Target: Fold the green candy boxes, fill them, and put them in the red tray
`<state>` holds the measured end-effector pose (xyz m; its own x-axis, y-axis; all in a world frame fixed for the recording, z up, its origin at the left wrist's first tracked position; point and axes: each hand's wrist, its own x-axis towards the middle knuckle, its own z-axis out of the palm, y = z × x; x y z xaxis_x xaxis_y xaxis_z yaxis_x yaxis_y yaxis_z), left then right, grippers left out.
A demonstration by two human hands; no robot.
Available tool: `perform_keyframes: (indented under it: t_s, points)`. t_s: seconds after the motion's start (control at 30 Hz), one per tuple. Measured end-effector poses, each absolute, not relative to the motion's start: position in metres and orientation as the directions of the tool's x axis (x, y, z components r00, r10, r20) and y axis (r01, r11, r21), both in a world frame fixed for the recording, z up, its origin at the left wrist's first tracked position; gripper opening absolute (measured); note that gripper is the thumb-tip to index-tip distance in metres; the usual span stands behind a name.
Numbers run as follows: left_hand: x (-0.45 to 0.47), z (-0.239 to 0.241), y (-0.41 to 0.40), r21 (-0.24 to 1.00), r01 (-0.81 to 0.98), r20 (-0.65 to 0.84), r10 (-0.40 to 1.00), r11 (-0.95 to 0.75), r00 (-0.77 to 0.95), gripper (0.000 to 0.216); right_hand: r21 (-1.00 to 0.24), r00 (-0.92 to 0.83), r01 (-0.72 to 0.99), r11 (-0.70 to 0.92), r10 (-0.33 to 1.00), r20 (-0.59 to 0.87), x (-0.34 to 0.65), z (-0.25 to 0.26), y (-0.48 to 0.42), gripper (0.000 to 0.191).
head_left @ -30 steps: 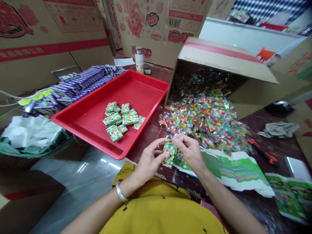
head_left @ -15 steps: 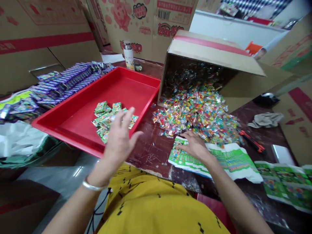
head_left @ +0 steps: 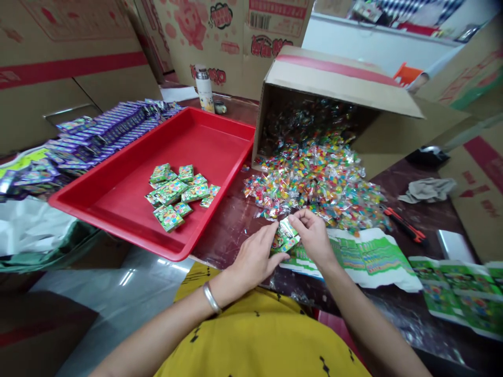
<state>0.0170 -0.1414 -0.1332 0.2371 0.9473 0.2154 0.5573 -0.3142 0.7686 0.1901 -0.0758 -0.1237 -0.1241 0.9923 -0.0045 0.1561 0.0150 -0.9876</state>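
Note:
My left hand [head_left: 257, 256] and my right hand [head_left: 312, 235] meet over the dark table's near edge, both pinching a small green printed box blank [head_left: 286, 235] lifted off a stack of flat green blanks [head_left: 353, 256]. Just beyond lies a heap of clear candy packets [head_left: 314, 183] spilling from a tipped cardboard box [head_left: 338, 78]. To the left, a red tray [head_left: 129, 230] holds several folded green boxes [head_left: 176, 191].
Purple packets [head_left: 102, 131] are piled at the far left beside white and green bags [head_left: 31, 230]. A flask [head_left: 204, 89] stands behind the tray. An orange cutter [head_left: 404, 225], a grey cloth [head_left: 426, 189] and more green sheets [head_left: 459, 298] lie at the right. Large cartons surround the table.
My left hand dropped a finished green box into the red tray and came back. My right hand picked a fresh blank off the stack, and both hands now hold it.

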Motion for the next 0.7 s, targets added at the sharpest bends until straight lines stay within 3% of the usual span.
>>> perform_keyframes:
  t_s: [0.07,0.17,0.27,0.47,0.6,0.7]
  points:
    - [0.013,-0.126,-0.14,0.861,0.439,0.191,0.962,-0.259,0.194,0.066,-0.998,-0.156,0.069,0.007,0.988,-0.004,0.184,-0.121,-0.083,0.026]
    - [0.002,-0.115,-0.135,0.992,0.092,0.065,0.975,-0.086,0.212,0.059,-0.998,-0.332,0.026,0.058,0.942,0.046,0.18,-0.119,-0.096,0.033]
    - [-0.009,-0.106,-0.133,0.978,-0.185,-0.037,0.947,0.101,0.318,0.055,-0.991,-0.469,0.062,0.119,0.88,0.077,0.181,-0.116,-0.103,0.041]
    - [-0.015,-0.105,-0.141,0.978,-0.159,-0.061,0.913,0.135,0.404,0.039,-0.98,-0.626,0.196,0.028,0.773,-0.103,0.184,-0.098,-0.092,0.029]
    - [-0.011,-0.111,-0.142,0.981,-0.176,-0.05,0.98,0.084,0.192,0.034,-0.997,-0.363,0.062,0.048,0.931,0.022,0.175,-0.097,-0.092,0.033]
    - [-0.005,-0.116,-0.142,0.966,-0.249,-0.068,0.998,0.07,0.016,0.029,-0.996,-0.25,0.018,0.092,0.964,0.084,0.162,-0.106,-0.1,0.035]
